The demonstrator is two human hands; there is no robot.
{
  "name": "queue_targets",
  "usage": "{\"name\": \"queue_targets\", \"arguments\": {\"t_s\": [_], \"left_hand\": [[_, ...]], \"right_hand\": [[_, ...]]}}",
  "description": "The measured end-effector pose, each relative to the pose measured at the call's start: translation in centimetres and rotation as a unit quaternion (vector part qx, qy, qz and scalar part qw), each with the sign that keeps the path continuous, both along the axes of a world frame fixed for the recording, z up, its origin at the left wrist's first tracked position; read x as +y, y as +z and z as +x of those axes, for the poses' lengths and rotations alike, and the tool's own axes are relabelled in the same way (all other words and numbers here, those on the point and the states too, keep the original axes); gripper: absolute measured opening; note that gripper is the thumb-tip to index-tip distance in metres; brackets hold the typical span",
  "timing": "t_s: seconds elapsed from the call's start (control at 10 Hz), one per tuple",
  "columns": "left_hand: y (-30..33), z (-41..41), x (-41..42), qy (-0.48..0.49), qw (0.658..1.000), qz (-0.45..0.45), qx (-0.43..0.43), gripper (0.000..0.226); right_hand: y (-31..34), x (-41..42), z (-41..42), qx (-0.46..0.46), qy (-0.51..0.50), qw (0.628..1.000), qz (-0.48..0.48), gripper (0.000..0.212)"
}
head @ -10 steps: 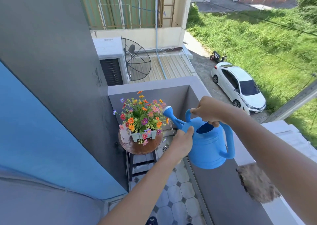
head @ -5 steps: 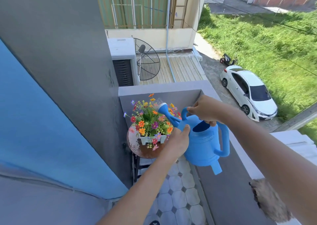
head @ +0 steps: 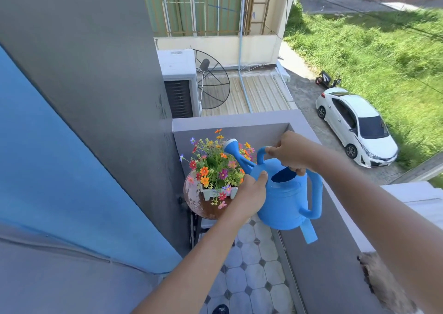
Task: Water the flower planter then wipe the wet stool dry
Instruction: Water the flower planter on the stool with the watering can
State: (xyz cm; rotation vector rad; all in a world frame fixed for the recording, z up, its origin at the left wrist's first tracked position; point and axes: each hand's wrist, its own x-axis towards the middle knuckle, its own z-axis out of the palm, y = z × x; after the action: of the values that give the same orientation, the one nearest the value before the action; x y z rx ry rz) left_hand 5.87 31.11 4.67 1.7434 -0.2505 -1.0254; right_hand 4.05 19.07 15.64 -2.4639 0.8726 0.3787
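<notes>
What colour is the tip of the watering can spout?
White; the watering can spout's tip shows best in the head view.

The left hand [head: 251, 194] covers the right part of the stool [head: 203, 206] top and the white planter [head: 215, 192]'s right end, the right hand [head: 290, 153] hides the watering can [head: 285, 198]'s top handle, and the brown cloth [head: 383, 285] is cut off at the bottom edge.

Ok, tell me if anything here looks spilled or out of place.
The round stool top shows wet, shiny patches beside the white planter: water has spilled there. Nothing else stands out; both hands hold the blue watering can over the flowers.
</notes>
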Motion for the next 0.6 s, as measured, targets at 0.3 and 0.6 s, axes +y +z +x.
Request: {"name": "queue_targets", "arguments": {"t_s": [0.3, 0.6], "left_hand": [[-1.3, -2.2, -3.2, -0.033, 0.999, 0.003, 0.008, 0.092], [-1.1, -4.3, -3.7, -0.097, 0.995, -0.015, 0.013, 0.049]], "right_hand": [[0.2, -2.5, -2.7, 0.02, -0.035, 0.999, -0.015, 0.037], [0.2, -3.6, -5.1, 0.074, -0.07, 0.995, -0.009, 0.028]]}}
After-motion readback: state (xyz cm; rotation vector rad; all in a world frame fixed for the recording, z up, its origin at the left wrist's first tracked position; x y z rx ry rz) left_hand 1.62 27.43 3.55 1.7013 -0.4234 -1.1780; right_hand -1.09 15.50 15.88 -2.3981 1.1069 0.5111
